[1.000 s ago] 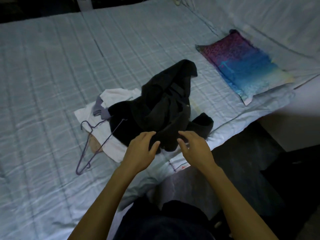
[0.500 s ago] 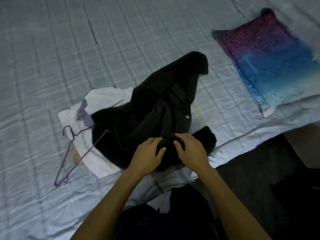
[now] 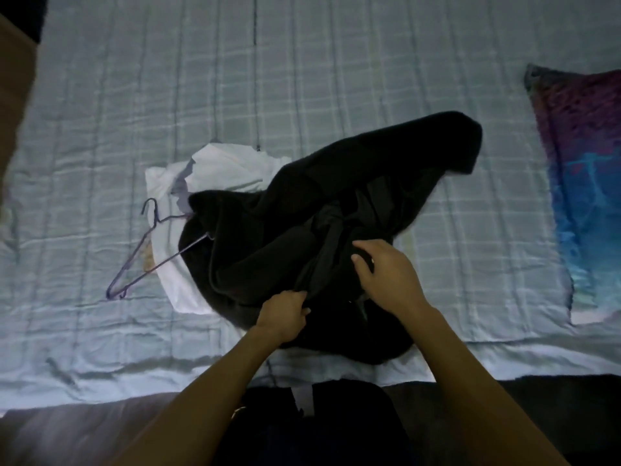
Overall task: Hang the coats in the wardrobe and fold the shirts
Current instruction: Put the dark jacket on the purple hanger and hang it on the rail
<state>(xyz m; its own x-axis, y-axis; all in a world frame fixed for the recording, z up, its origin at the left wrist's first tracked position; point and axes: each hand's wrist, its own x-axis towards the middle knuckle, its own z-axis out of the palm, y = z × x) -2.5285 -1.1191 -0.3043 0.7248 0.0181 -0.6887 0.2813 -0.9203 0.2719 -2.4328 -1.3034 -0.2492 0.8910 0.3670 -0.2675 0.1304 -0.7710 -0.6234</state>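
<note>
**Q:** Where does the coat lie?

**A:** Coat (image 3: pixel 268 230), black and crumpled, on the bed (image 3: pixel 302 62), close to the near edge; one end reaches far and right toward the pillow (image 3: pixel 588 183), well apart from it; its left part overlaps a white shirt (image 3: pixel 228 169), which shows on the far and left sides.

**Q:** How do the hands stand?

**A:** Left hand (image 3: pixel 285 314) at the coat's near side; fingers curled together, clamped on a fold of the dark cloth. Right hand (image 3: pixel 389 277) just right of it and a little farther in; fingers bent and close together, tips pressed into the cloth and gripping it; what lies under the tips cannot be told.

**Q:** What else is shown?

**A:** Hanger (image 3: pixel 144 250), thin wire, flat on the bed at the left; hook pointing far; one arm crosses the shirt and its end rests on the coat's left edge; the pillow, purple and blue, at the right border; the bed's cover pale, checked, creased.
</note>
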